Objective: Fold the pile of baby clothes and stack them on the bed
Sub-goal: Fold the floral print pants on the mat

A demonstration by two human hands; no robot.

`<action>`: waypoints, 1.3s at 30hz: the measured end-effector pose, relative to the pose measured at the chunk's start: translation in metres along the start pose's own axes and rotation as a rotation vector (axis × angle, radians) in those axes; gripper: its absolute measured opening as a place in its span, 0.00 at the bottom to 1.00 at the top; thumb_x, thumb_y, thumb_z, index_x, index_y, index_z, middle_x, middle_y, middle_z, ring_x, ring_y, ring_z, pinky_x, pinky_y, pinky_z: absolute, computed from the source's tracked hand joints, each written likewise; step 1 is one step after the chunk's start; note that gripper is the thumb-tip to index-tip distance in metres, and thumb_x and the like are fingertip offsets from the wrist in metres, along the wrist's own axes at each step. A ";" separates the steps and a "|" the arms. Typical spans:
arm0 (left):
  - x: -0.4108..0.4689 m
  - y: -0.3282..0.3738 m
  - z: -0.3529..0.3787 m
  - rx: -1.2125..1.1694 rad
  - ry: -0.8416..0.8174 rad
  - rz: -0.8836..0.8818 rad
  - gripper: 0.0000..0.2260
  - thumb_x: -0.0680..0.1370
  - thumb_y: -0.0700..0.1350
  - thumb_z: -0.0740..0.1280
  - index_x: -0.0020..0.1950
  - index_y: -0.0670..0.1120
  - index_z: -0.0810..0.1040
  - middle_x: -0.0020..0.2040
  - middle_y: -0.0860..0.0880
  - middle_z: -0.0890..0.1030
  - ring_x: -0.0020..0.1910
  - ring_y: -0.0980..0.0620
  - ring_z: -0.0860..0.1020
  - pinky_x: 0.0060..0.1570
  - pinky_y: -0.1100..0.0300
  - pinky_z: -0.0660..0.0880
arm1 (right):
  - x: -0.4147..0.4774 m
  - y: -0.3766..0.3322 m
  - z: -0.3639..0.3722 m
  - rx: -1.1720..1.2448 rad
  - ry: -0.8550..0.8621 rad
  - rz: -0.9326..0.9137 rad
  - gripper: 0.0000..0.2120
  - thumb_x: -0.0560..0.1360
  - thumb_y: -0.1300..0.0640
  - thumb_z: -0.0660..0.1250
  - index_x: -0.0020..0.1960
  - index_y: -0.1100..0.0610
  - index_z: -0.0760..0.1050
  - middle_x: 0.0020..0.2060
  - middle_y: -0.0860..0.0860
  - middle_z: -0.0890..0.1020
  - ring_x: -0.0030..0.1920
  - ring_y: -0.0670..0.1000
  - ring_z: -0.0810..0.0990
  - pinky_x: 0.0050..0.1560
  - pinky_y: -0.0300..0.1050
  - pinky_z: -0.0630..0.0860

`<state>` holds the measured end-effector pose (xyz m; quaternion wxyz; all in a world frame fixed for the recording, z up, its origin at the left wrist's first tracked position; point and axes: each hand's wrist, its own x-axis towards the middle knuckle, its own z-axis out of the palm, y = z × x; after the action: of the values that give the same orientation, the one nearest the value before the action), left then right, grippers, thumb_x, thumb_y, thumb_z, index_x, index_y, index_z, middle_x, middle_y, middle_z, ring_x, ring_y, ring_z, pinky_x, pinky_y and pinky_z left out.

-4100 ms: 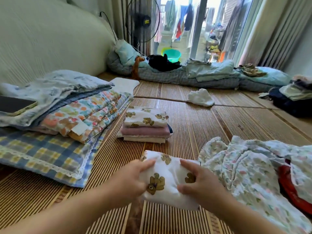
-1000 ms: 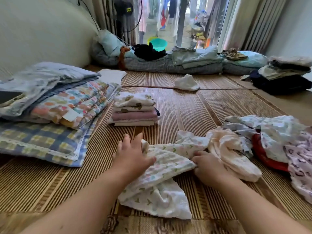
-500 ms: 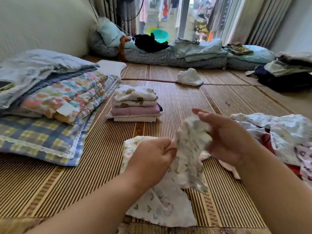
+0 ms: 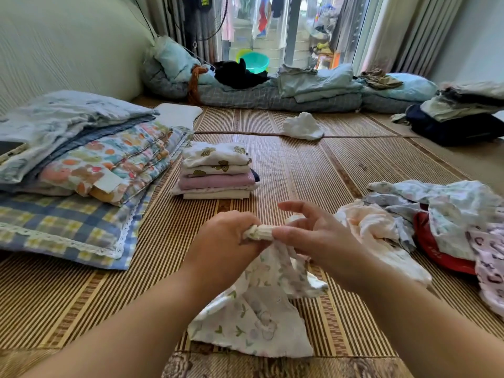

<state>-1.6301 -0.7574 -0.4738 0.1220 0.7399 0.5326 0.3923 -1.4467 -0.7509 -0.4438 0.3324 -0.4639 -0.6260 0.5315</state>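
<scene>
Folded stack (image 4: 215, 173) sits beyond the left hand (image 4: 226, 241), well apart from it. I've got that hand fisted round the bunched edge of the floral garment (image 4: 253, 317); the rest drapes onto the bed mat (image 4: 300, 165) below both hands. Right hand (image 4: 313, 238) pinches the same edge w/ thumb + finger, other fingers splayed. Unfolded pile (image 4: 436, 214) lies just right of it. My call: draw the edge taut btwn hands, shake out, lay flat first, or creases get folded in.
</scene>
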 end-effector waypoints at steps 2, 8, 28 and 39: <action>0.001 0.000 -0.003 -0.135 0.073 -0.060 0.09 0.72 0.56 0.71 0.39 0.51 0.80 0.39 0.55 0.78 0.40 0.58 0.76 0.38 0.62 0.72 | -0.004 0.008 0.000 -0.237 -0.029 -0.012 0.27 0.65 0.51 0.77 0.61 0.48 0.72 0.43 0.51 0.82 0.43 0.49 0.83 0.44 0.43 0.81; 0.003 0.010 -0.028 -0.366 0.231 -0.181 0.10 0.73 0.50 0.72 0.38 0.45 0.80 0.32 0.50 0.78 0.31 0.58 0.73 0.32 0.64 0.69 | -0.009 0.019 -0.004 -0.762 0.078 -0.085 0.13 0.75 0.56 0.66 0.32 0.53 0.72 0.28 0.46 0.74 0.27 0.43 0.69 0.28 0.33 0.66; 0.132 0.185 -0.242 -0.549 0.099 -0.070 0.10 0.78 0.50 0.67 0.54 0.46 0.80 0.50 0.47 0.85 0.50 0.47 0.83 0.49 0.51 0.80 | -0.061 -0.300 -0.113 -0.331 0.439 -0.548 0.09 0.78 0.52 0.66 0.50 0.57 0.80 0.39 0.50 0.84 0.36 0.47 0.83 0.36 0.44 0.81; 0.118 0.227 -0.271 -0.756 0.036 0.023 0.10 0.82 0.43 0.58 0.54 0.45 0.79 0.47 0.48 0.86 0.45 0.50 0.85 0.38 0.58 0.81 | -0.104 -0.326 -0.110 0.088 0.003 -0.640 0.14 0.81 0.55 0.55 0.54 0.59 0.77 0.47 0.55 0.83 0.49 0.53 0.82 0.49 0.49 0.82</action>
<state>-1.6503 -0.8087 -0.1053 0.3726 0.6414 0.3441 0.5757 -1.3845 -0.8107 -0.0943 0.5032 -0.2292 -0.7161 0.4259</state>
